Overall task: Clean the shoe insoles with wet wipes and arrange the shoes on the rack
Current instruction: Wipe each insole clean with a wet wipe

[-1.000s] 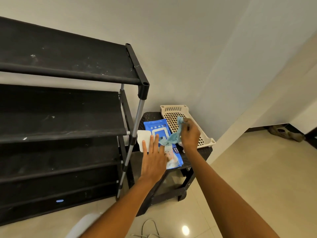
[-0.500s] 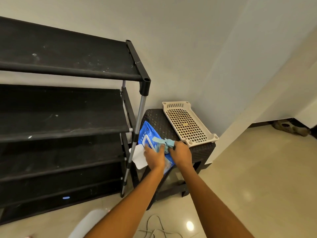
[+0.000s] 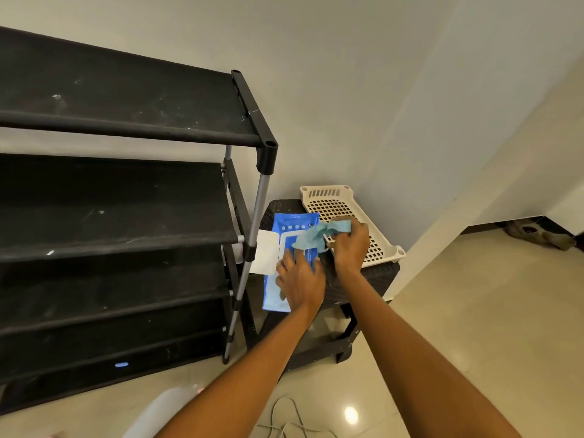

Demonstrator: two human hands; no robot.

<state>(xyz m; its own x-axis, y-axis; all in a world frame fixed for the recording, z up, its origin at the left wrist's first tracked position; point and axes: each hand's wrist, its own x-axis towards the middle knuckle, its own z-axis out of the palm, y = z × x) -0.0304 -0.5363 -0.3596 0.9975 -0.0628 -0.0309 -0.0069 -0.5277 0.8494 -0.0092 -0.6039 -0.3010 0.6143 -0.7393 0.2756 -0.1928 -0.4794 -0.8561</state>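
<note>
A blue wet-wipe pack (image 3: 292, 227) lies on a dark woven stool (image 3: 373, 279), its white lid flap (image 3: 267, 252) open to the left. My left hand (image 3: 301, 281) presses down flat on the pack. A little above and to the right, my right hand (image 3: 350, 243) pinches a light blue wipe (image 3: 316, 237) that stretches up out of the pack's opening. The black shoe rack (image 3: 126, 197) stands on the left with bare shelves. No shoe or insole shows near my hands.
A cream perforated tray (image 3: 331, 200) sits on the stool's far right side. A grey rack pole (image 3: 249, 251) runs close to the pack's left. A white cable (image 3: 284, 418) lies on the tiled floor. Brownish footwear (image 3: 537, 232) lies far right by a doorway.
My right hand has pulled up and to the right, drawing the wipe longer out of the pack. My left hand stays on the pack, which now lies straighter on the stool.
</note>
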